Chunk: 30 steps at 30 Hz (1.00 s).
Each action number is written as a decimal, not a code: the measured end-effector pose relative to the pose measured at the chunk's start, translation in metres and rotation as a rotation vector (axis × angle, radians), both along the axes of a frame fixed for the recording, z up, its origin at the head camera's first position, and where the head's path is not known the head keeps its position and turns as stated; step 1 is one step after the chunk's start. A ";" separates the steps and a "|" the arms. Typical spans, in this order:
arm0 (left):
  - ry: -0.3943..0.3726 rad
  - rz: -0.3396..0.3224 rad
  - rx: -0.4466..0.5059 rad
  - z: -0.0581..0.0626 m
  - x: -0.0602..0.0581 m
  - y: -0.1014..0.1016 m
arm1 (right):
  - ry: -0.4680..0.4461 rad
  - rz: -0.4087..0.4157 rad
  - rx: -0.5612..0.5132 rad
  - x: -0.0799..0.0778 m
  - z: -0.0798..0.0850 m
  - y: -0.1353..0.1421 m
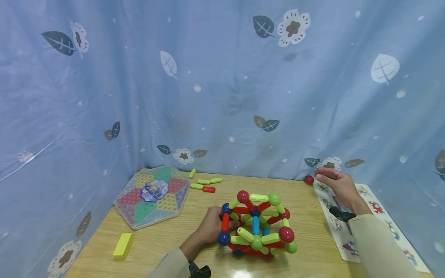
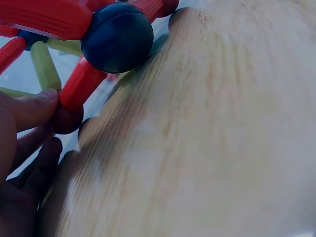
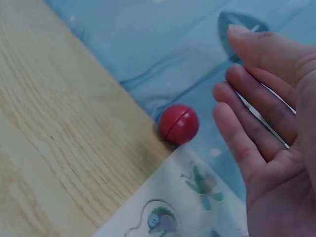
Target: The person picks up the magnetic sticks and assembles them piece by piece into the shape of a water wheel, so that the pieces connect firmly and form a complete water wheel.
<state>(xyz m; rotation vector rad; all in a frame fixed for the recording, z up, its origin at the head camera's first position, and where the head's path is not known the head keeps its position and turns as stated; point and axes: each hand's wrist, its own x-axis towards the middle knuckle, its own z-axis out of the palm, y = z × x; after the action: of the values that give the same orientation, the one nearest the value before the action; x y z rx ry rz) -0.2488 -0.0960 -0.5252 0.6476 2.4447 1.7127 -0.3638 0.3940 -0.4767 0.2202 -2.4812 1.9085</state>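
A structure of magnetic rods and balls (image 1: pixel 256 242), in red, yellow-green and blue, stands on the wooden table. At its left side my left hand (image 1: pixel 213 224) grips it low down. In the left wrist view the thumb and fingers (image 2: pixel 37 106) pinch around a dark red ball (image 2: pixel 67 120) at its base. My right hand (image 1: pixel 338 187) is raised over the board at the right, palm turned inward and fingers extended, holding nothing. Just left of its fingertips, a loose red ball (image 3: pixel 178 124) rests at the table's back edge against the curtain.
A hexagonal game board (image 1: pixel 185 185) lies at the back left. Several loose rods (image 1: pixel 204 181) are beside it. Nearer the front left is a yellow block (image 1: pixel 123 246). A white picture board (image 1: pixel 373 222) lies along the right side. Blue curtain (image 1: pixel 222 116) encloses the table.
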 end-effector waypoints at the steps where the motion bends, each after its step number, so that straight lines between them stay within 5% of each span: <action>1: 0.006 -0.001 0.000 0.000 0.000 0.000 | -0.005 -0.032 0.048 -0.004 -0.002 0.000; 9: 0.039 0.003 -0.023 0.001 0.001 0.002 | -0.008 -0.166 0.267 -0.020 -0.017 -0.010; 17: 0.034 0.012 -0.020 0.002 0.002 0.002 | 0.214 -0.219 0.598 -0.020 -0.028 -0.030; 22: 0.033 0.020 -0.045 0.002 0.001 0.002 | 0.245 -0.173 0.516 -0.004 -0.001 -0.043; 30: 0.045 0.014 -0.054 0.001 -0.001 0.000 | 0.290 -0.022 0.222 0.053 0.074 -0.088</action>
<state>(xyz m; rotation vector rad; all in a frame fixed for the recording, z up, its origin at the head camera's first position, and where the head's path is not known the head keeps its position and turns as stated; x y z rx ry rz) -0.2494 -0.0965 -0.5243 0.6712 2.5217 1.6489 -0.3112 0.3056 -0.4029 0.4346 -2.4777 1.4675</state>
